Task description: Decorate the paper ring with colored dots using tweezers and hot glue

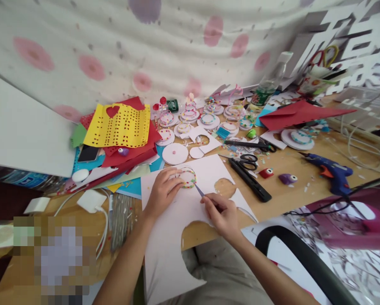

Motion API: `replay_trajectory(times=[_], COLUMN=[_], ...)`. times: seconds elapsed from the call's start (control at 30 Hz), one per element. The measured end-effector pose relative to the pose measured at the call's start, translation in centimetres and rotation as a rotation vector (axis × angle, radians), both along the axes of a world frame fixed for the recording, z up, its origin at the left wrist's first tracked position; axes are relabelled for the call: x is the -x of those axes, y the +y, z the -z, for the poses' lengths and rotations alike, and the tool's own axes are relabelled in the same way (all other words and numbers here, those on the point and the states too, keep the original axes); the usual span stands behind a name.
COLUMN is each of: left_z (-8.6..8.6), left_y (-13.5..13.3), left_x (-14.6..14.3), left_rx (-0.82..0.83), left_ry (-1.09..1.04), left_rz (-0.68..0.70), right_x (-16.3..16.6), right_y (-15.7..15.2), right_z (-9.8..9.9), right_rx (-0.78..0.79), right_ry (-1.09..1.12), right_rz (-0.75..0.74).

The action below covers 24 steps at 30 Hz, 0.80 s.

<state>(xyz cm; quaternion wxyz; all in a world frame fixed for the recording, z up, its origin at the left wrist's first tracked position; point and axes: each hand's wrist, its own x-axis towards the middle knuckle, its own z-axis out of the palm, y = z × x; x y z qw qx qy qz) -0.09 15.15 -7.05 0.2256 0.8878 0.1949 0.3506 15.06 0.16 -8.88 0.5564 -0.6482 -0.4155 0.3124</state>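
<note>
Bare forearms (126, 254), greyish lap clothing (223, 269)

12 o'clock: white curtain (173, 48) is blotched pink, purple | 10 o'clock: yellow paper (120, 131) is dotted red | 3 o'clock: hot-glue gun (338, 170) is coloured blue | 6 o'clock: bead ring (195, 174) is mixed red, yellow, green

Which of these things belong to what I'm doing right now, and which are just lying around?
Seemingly in use:
- colourful ring, at your left hand
- thin pointed tool, in your right hand
- white board, under the ring

Apparently just lying around:
- blue glue gun
- black-handled scissors
- yellow punched sheet
</note>
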Motion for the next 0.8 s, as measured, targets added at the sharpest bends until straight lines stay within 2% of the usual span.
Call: replay_trajectory(times=[0.57,0.8], left_z=[0.31,0.61], left_y=[-0.1,0.05], left_x=[-0.09,-0.06], left_rx=[0.07,0.056], left_ry=[-0.042,-0.058], left_rz=[0.062,0.08], right_x=[0.23,0.26], right_y=[0.12,0.21], right_z=[-0.59,0.01], right_rx=[0.004,-0.025], right_ry=[-0.14,-0.159], right_rz=[0.016,0.033])
